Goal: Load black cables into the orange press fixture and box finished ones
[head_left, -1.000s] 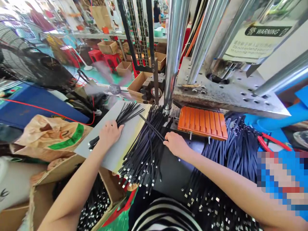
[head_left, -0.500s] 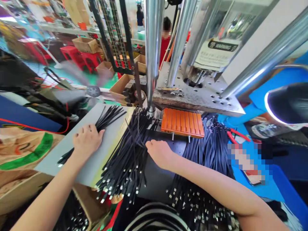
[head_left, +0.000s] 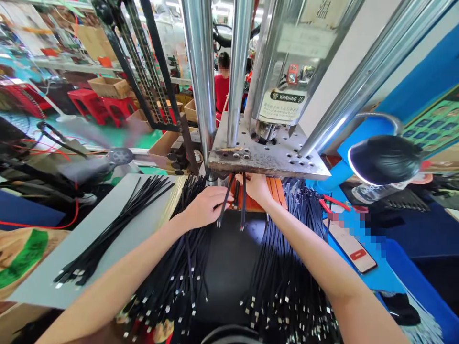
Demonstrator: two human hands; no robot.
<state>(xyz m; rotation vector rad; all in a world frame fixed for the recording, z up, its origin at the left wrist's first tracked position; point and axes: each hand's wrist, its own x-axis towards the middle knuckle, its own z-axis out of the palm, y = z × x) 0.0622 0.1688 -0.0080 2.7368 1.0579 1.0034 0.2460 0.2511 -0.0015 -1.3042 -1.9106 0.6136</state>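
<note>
Under the press plate [head_left: 265, 160], both my hands work at the orange grooved block [head_left: 277, 192]. My left hand [head_left: 205, 208] comes in at its left side, fingers closed around a thin black flat cable [head_left: 225, 204] that slants down with a pale tip. My right hand [head_left: 255, 187] reaches over the block, fingertips pinched by a second black flat cable [head_left: 243, 205] that hangs over the front edge. The plate hides the far ends of these cables. Heaps of similar cables with silvery tips lie left [head_left: 191, 258] and right [head_left: 287, 267] of the block.
A loose bundle of black cables [head_left: 111, 229] lies on the grey board [head_left: 39, 286] at left. Steel columns [head_left: 201, 71] rise around the plate. A fan [head_left: 120, 155] spins at left. A lamp [head_left: 385, 157] and a phone [head_left: 353, 248] are at right. A person in red [head_left: 222, 93] is beyond.
My left hand has left the bundle on the grey board and moved right to the orange block. My right hand has moved up from the left heap onto the block. The view has shifted.
</note>
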